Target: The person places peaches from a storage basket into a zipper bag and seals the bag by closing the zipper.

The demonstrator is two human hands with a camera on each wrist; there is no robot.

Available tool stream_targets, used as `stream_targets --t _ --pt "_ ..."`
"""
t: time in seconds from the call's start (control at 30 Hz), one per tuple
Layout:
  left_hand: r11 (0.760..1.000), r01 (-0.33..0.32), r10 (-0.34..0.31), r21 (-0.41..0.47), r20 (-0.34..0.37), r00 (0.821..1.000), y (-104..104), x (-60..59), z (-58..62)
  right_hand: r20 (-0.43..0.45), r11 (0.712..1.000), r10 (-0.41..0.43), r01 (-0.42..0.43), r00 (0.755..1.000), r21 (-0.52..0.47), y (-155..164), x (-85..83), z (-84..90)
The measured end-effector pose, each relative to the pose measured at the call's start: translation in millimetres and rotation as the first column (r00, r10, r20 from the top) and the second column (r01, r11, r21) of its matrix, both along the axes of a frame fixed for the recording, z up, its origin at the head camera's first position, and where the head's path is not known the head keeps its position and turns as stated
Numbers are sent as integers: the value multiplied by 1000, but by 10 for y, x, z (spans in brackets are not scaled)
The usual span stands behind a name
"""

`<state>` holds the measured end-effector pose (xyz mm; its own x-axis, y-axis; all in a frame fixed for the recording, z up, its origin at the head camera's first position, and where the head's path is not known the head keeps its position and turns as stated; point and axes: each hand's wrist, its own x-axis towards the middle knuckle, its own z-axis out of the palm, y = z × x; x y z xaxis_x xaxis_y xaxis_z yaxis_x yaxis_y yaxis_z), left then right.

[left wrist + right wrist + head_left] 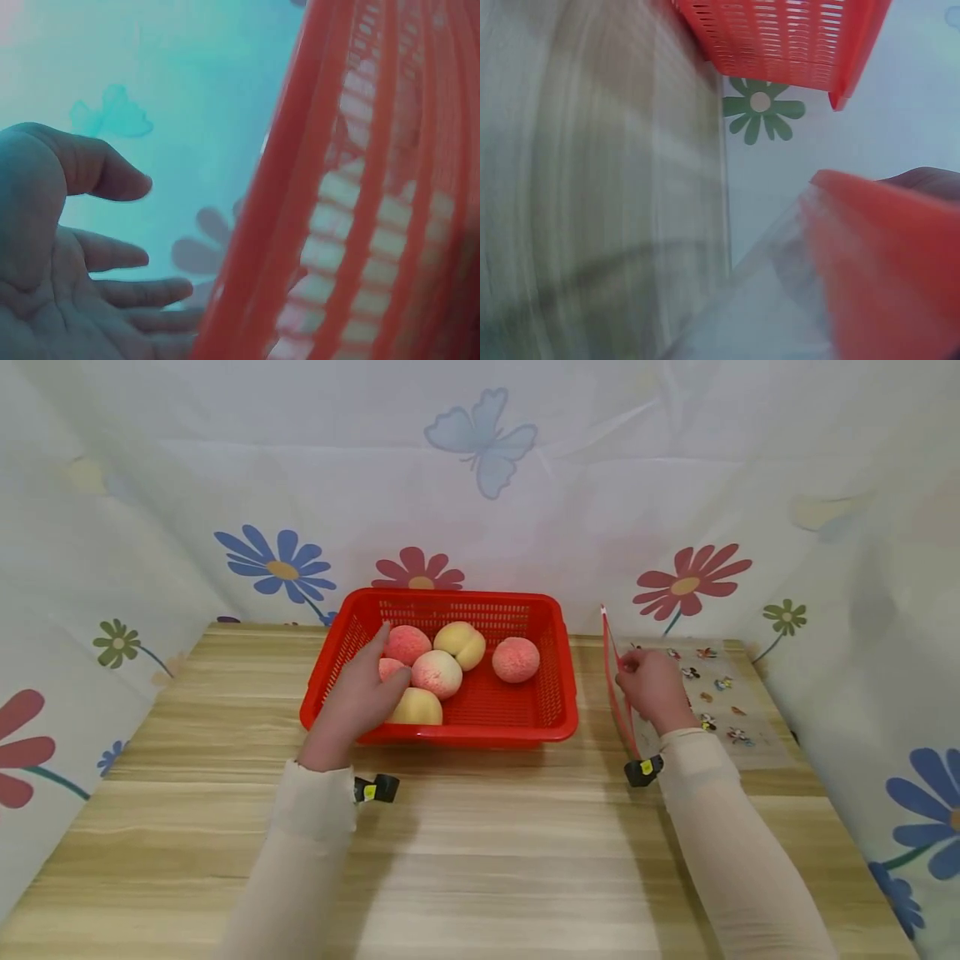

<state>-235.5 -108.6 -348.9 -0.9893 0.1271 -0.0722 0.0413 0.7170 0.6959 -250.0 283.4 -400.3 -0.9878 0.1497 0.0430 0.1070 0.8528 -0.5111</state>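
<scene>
Several peaches [438, 674], pink and yellow, lie in a red plastic basket [480, 733] in the head view. Over the basket's left side reaches my left hand [358, 693], its thumb and fingers spread near the leftmost peaches. In the left wrist view its fingers extend apart beside the basket's slotted wall [255, 255], with nothing in the palm. To the right of the basket, my right hand [654, 689] pinches the red edge of a clear plastic bag [757, 743] printed with small cartoon figures. That red edge [900, 255] looms blurred in the right wrist view, hiding most of the hand.
The wood-grain table [510, 860] extends in front of the basket. A white curtain [585, 510] with flowers and a butterfly hangs behind and along both sides. Black wrist cameras [386, 788] sit on both cuffs.
</scene>
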Motion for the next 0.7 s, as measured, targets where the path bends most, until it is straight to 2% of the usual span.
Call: stream_targets --t 0.17,0.27,0.5,0.7 --pt "992 76 -77 102 -1 997 223 6 -48 -55 1000 16 -16 998 1 -22 19 42" --pt "981 115 -114 159 -16 993 391 0 -65 -58 1000 0 -1 998 -24 -30 25 62" --pt "936 208 -217 283 1 976 786 27 -74 -45 998 -14 11 999 -64 -44 42 109" --pt "903 283 -292 323 -21 956 1034 20 -118 -66 998 -38 34 997 -57 -59 46 140"
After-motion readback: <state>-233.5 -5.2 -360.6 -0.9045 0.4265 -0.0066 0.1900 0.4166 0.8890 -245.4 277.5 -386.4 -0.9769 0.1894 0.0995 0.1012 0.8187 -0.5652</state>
